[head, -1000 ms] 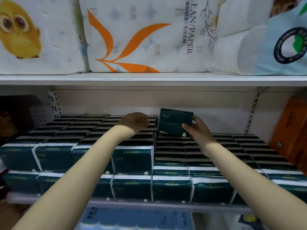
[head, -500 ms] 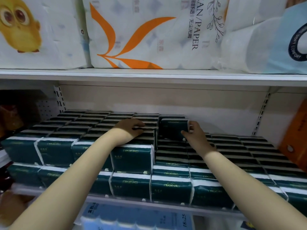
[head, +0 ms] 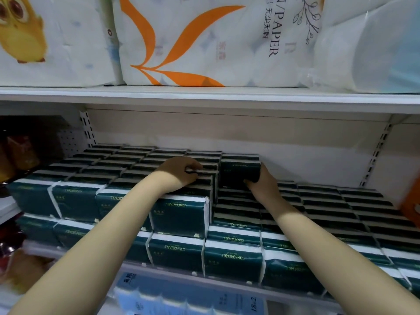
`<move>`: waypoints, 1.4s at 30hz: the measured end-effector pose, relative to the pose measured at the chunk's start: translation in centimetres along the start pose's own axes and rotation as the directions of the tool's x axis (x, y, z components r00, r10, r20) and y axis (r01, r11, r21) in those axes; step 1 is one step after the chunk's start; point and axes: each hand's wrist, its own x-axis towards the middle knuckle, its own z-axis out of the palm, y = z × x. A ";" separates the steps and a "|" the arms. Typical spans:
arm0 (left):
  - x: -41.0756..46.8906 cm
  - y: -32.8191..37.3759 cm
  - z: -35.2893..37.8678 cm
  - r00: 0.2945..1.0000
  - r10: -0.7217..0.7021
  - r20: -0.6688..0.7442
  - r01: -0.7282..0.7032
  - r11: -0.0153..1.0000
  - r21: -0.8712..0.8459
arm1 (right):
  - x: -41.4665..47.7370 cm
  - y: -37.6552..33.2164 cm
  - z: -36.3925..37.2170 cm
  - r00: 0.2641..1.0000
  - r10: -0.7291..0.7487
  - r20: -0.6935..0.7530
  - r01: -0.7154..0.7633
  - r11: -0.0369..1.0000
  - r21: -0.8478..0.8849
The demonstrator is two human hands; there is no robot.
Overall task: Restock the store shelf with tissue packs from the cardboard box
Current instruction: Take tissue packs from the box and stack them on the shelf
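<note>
The shelf [head: 159,268] front at 6 o'clock is found fully stocked. Farther in, the upper row [head: 141,164] is steadied by the left hand [head: 179,176], fingers curled over its edge. At its 3 o'clock, the tissue pack [head: 238,172] is gripped upright at its lower right corner by the right hand [head: 261,186]. It should be seated flush against the row and squared to the back wall [head: 295,151] before release.

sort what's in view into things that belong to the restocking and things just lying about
Job: dark green tissue pack in right hand; left hand on stacked dark green tissue packs; white metal shelf.
Lying about: white orange-leaf paper-roll bag; yellow owl-print bag; orange pack; pale blue packs.
</note>
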 end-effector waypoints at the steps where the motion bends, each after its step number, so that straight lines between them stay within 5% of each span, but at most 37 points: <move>1: 0.1 0.2 0.1 1.000 -0.007 -0.011 0.007 1.000 -0.004 | 0.1 0.1 -0.1 1.000 0.002 0.020 -0.002 1.000 -0.020; 5: 0.4 1.2 0.4 0.998 -0.030 -0.047 0.028 0.999 -0.041 | -0.2 -0.2 -0.9 0.996 0.045 0.082 -0.046 0.999 0.010; 9: 0.0 2.2 0.9 0.987 -0.076 -0.139 0.050 0.982 -0.183 | -2.2 -1.4 -1.4 1.000 0.010 -0.027 -0.006 0.993 0.115; 15: -3.3 3.6 0.4 0.952 -0.023 -0.307 -0.118 0.893 -0.434 | -6.7 -5.6 -1.0 0.987 -0.002 -0.159 0.052 0.950 0.307; 25: -13.0 3.4 -2.1 0.942 0.191 -0.275 -0.325 0.725 -0.607 | -20.6 -10.6 0.2 0.948 0.058 -0.314 0.070 0.921 0.383; 42: -22.6 12.4 1.1 0.942 0.304 -0.139 -0.304 0.609 -0.733 | -35.2 -8.2 -8.9 0.850 0.134 -0.510 0.067 0.932 0.357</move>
